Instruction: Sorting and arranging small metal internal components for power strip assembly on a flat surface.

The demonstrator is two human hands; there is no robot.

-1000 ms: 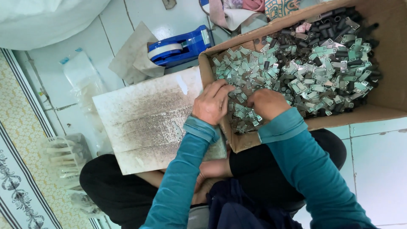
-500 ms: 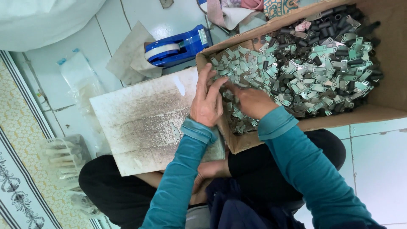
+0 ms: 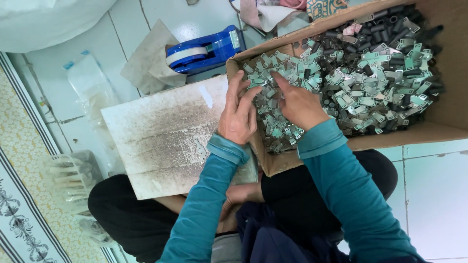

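While both hands, left hand (image 3: 238,117) and right hand (image 3: 301,104), rest with spread fingers, small pale-green and black parts (image 3: 360,83) fill the cardboard box (image 3: 438,129).

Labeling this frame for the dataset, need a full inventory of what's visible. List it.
cardboard box: one, brown, upper right, open
small tags: a heap, too many to count, pale green and dark, inside the box
flat board: one, white with grey smudges, left of the box, over the lap
tape dispenser: one, blue with a white roll, on the floor above the board
clear plastic bags: several, transparent, on the floor at left
cloth scraps: a few, pink and white, top edge
tiled floor: white
left hand: at the box's left edge, fingers in the tags
right hand: in the tags, beside the left hand
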